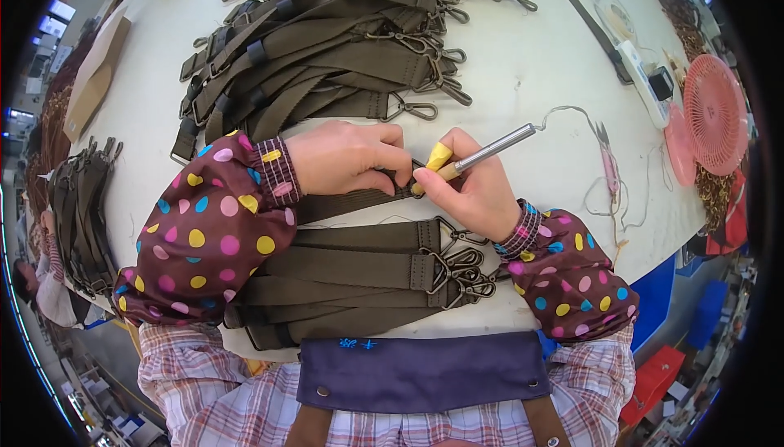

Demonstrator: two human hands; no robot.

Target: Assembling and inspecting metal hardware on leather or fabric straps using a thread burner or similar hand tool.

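My left hand (pixel 353 158) is closed on the end of an olive-brown webbing strap (pixel 347 204), its fingers pinching near the metal ring. In my right hand (pixel 482 194) is a pen-shaped corded tool (pixel 496 150) with a silver metal shaft, gripped between thumb and fingers. A yellow finger cover (pixel 439 155) sits on one finger of that hand. The tool's tip meets the strap end between my hands, where my fingers partly hide it. Nearer to me lies a stack of similar straps (pixel 351 271) with metal snap hooks (pixel 465 271) at their right ends.
A large pile of straps (pixel 327 47) lies beyond my hands. More straps (pixel 82 210) hang at the left table edge. To the right are a pink fan (pixel 713 112), a white power strip (pixel 643 80), thread snips (pixel 608 165) and loose cord. A cardboard piece (pixel 96 80) stands at far left.
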